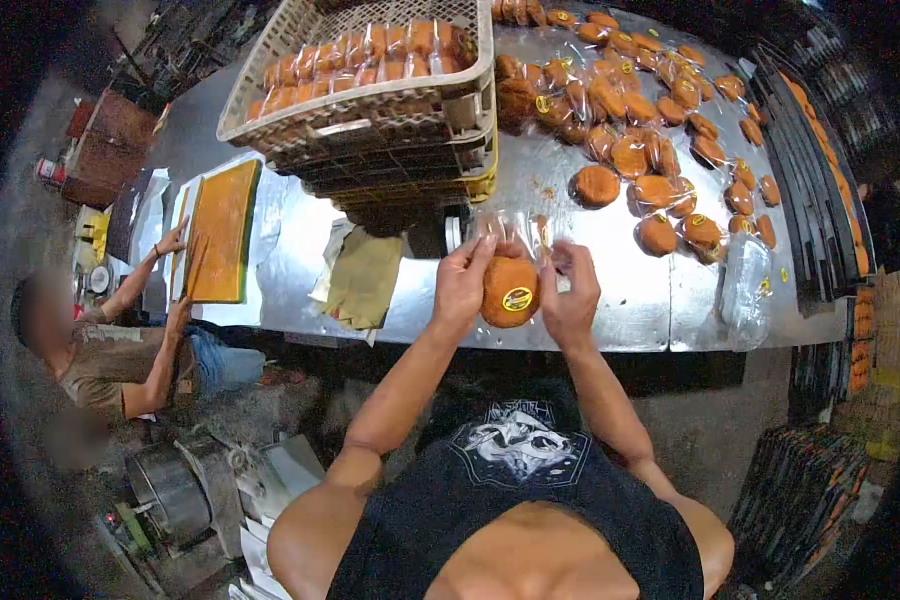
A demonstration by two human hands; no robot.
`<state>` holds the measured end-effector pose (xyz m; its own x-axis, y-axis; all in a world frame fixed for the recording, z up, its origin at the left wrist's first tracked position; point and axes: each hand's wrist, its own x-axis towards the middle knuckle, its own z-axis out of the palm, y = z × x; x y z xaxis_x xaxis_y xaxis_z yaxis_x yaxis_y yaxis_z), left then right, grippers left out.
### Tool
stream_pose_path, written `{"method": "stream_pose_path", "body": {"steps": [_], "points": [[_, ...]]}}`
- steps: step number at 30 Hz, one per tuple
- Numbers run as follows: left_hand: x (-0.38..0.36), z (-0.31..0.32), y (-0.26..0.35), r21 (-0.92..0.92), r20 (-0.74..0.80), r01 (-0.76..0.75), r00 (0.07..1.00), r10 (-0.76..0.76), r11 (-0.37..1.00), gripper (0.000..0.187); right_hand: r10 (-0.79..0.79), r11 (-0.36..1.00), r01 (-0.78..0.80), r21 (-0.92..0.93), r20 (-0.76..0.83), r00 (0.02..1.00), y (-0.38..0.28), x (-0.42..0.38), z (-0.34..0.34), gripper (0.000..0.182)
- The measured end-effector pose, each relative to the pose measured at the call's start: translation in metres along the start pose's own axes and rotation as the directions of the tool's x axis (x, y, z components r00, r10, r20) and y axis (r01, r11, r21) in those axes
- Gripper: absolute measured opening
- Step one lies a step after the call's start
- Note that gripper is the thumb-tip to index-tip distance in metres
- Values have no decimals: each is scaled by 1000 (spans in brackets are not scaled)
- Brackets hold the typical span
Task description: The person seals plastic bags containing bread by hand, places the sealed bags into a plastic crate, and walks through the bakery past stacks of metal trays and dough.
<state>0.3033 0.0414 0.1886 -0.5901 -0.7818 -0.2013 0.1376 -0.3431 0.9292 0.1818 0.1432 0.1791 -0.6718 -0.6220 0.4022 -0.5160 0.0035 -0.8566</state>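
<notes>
In front of me at the table's near edge is a round brown bun in a clear plastic bag (pixel 511 299) with a yellow oval label. My left hand (pixel 460 292) grips its left side, thumb and fingers closed on the bag near its open-looking top. My right hand (pixel 570 300) is at the right side, with the fingers bent and pinching the bag's upper edge. The clear top of the bag stands up between the hands. Just beyond my left hand, a dark device with a pale round part (pixel 453 233) stands partly hidden beside the crates.
Stacked crates (pixel 385 115) hold bagged buns. Loose and bagged buns (pixel 630 155) spread over the metal table (pixel 620 320). Clear bags (pixel 745 290) lie right, near dark trays (pixel 805 170). A cloth (pixel 365 280) lies left. A co-worker (pixel 120 350) handles an orange slab (pixel 222 235).
</notes>
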Motion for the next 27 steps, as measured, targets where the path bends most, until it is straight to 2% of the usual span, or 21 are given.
{"method": "stream_pose_path", "body": {"steps": [1,2,4,6,7,8,9,10,11,12,13,14,15,18,20,21,23,24,25,26,27], "points": [[-7,1,4,154,-37,-35,998,41,987,30,-293,947,269,-175,-131,947,1,-3,9,46],[-13,1,6,306,-64,-65,994,89,950,31,-331,935,316,-159,-81,940,-5,-7,13,50],[-18,-2,3,306,40,-163,987,159,938,30,-397,910,396,-125,13,918,-17,-21,15,58],[-20,-5,5,193,221,-254,952,210,948,29,93,979,-126,158,200,975,-20,-35,9,42],[-8,-8,-3,213,217,-416,902,373,884,29,186,930,-266,255,298,936,-12,-32,3,38],[-7,-6,-8,393,104,-484,868,485,782,29,263,850,-408,333,403,877,-8,-30,0,35],[-9,3,-2,568,17,-502,800,600,652,28,197,895,-300,329,310,930,-15,-26,-1,26],[-11,12,4,724,-36,-474,699,714,501,28,301,791,-410,454,294,907,-15,-29,2,24],[-14,21,10,766,-10,-542,528,849,345,29,397,659,-490,570,290,871,-14,-28,4,23],[-18,20,6,666,79,-573,691,718,478,30,482,506,-540,672,299,824,-11,-26,4,22],[-24,13,0,564,193,-555,808,556,611,31,386,322,-593,738,470,794,-4,-26,-8,21],[-28,7,-3,471,319,-487,872,372,736,32,266,545,-496,676,421,867,4,-23,-15,21],[-28,4,-1,354,333,-314,922,195,881,35,128,728,-356,585,395,910,8,-16,-20,21],[-8,-8,1,601,350,-52,914,-204,797,32,94,912,-215,349,333,938,9,-4,-30,18],[-4,1,-1,592,293,-21,937,-191,806,27,332,811,-454,368,350,876,17,2,-33,15],[-3,9,-3,588,253,-38,957,-140,808,25,343,814,-432,389,278,897,16,6,-31,13],[-1,19,0,581,204,-37,974,-102,813,18,140,979,-166,120,198,970,17,10,-37,12],[2,23,-1,523,235,-168,971,48,836,15,17,1000,-13,-24,183,983,17,17,-39,12],[4,26,-4,462,255,-295,947,193,837,12,-223,974,227,16,263,939,13,26,-48,14],[4,30,-8,398,266,-418,904,334,817,10,-177,984,157,88,316,932,16,28,-53,15],[2,37,-13,172,158,-250,962,224,953,11,-135,985,82,153,372,918,19,29,-58,16]]}}
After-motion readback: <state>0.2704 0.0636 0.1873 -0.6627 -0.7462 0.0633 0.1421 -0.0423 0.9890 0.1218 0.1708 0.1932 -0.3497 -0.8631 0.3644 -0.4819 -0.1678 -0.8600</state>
